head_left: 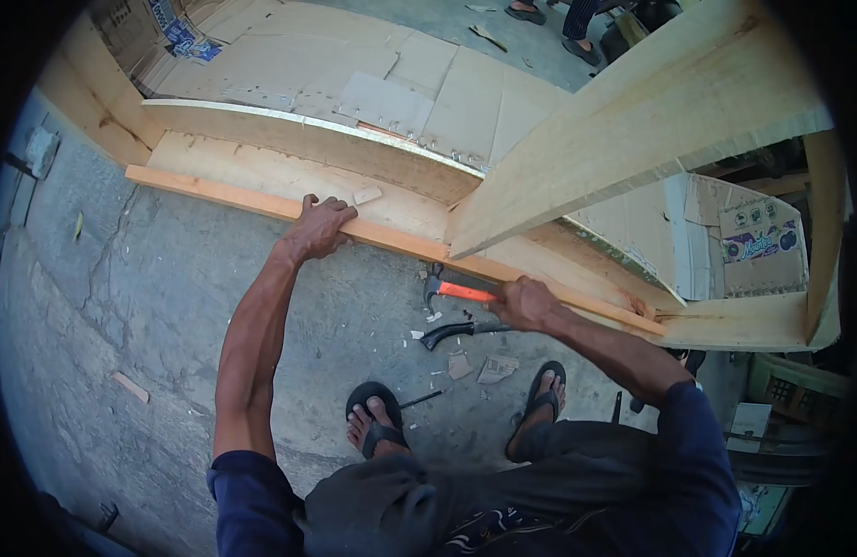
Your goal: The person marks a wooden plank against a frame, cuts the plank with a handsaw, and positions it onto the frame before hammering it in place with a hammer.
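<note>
Wears one dark shirt (702,464) and two sandals (384,434). Grips one hammer (465,291) in clenched right hand (530,304), just beside one strip (215,192), on its near side. Rests left hand (319,228) on same strip, curling fingers over; cannot tell how tightly. Has one block (367,195) near left hand, inside one frame (410,172) with strip along front edge. Has one black-handled tool (447,333) and two larger scraps (460,366) on floor (178,306), between hammer and sandals.
</note>
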Available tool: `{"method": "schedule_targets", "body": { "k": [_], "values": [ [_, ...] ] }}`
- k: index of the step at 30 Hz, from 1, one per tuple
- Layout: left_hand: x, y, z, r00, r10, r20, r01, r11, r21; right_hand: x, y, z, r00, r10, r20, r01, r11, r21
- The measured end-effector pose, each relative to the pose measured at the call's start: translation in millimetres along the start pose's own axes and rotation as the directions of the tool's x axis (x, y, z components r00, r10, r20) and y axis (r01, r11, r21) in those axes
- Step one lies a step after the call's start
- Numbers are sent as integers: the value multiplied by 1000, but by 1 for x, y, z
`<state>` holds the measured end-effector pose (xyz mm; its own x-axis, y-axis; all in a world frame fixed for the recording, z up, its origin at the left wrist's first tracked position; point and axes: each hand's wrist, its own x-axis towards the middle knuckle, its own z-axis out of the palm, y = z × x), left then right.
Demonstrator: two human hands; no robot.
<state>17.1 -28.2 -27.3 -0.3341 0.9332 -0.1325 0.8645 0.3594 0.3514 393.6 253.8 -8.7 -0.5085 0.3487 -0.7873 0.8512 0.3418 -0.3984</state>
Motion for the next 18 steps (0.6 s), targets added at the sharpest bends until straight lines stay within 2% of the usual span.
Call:
{"method": "schedule_targets", "body": {
  "k": [1,2,3,5,7,9,10,11,12,13,15,16,17,18],
  "values": [
    [8,-4,-7,1000,2,-4,-2,1000,2,-44,-59,5,990,-87,108,120,928,-353],
    [1,-2,0,999,16,28,-16,1000,4,-90,-125,8,962,-171,211,266,758,-596],
    [1,-5,0,1000,17,20,-17,1000,-24,-104,-129,13,910,-179,374,387,690,-611],
    [12,-9,-9,1000,21,-1,-21,999,-47,-82,-143,-38,939,-150,308,320,703,-635],
    [9,-7,-9,1000,21,-1,-21,997,-78,-79,-132,-34,957,-85,277,248,734,-632],
    [11,-12,-9,1000,8,-20,-9,998,-64,-73,-127,-23,981,-190,-25,115,685,-720],
    [11,-10,-7,999,33,-3,-33,998,-47,-86,-117,-8,982,-185,-26,112,695,-710],
    [10,-6,-15,999,29,29,-27,996,-86,-115,-117,15,954,-214,210,299,644,-705],
    [17,-10,-17,1000,28,0,-28,997,-73,-120,-126,11,875,-250,415,481,546,-686],
    [19,-10,-13,999,32,-34,-34,998,-61,-111,-130,-8,879,-258,401,476,534,-699],
    [6,-5,2,999,34,-14,-35,997,-63,-94,-119,-31,927,-314,203,351,540,-765],
    [3,5,7,1000,11,-14,-11,1000,11,-92,-100,-23,929,-303,213,353,552,-756],
    [7,8,2,999,-26,-48,31,995,96,-78,-88,-24,929,-348,125,318,578,-752],
    [2,18,7,980,15,-200,12,991,135,-70,-92,-32,918,-395,35,284,593,-753]
  ]
}}
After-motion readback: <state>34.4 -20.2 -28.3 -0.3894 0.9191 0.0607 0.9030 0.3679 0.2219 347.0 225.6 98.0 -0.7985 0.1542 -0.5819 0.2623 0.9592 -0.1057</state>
